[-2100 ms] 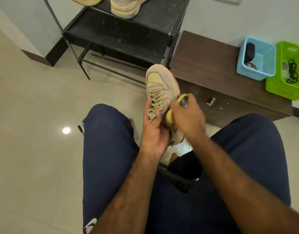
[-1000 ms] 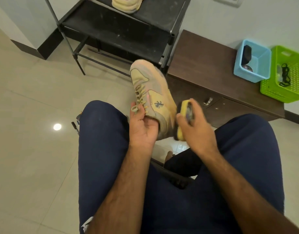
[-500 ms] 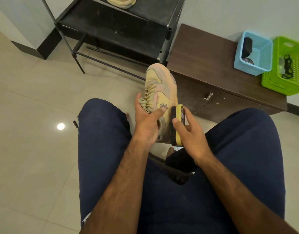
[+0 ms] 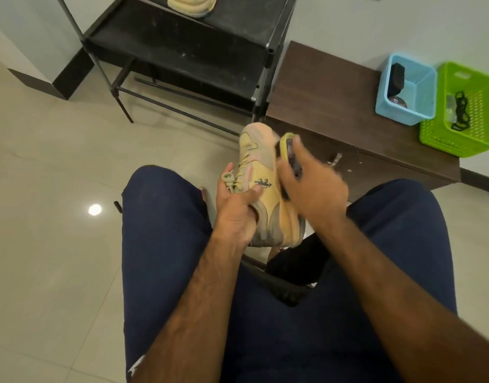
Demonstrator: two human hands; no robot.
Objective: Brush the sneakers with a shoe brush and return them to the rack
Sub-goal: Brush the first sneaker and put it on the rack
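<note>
My left hand (image 4: pixel 236 214) grips the sneaker (image 4: pixel 265 189) at its collar, toe pointing away, above my knees. My right hand (image 4: pixel 311 186) clasps the brush (image 4: pixel 289 150) (blurred) against the sneaker's side.

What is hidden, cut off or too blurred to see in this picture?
Head view:
brush bristles: motion-blurred, partly behind the right hand
second sneaker on the rack: cut by the top edge
blue basket contents: too small to name
heel opening of the held sneaker: covered by the left hand
</note>
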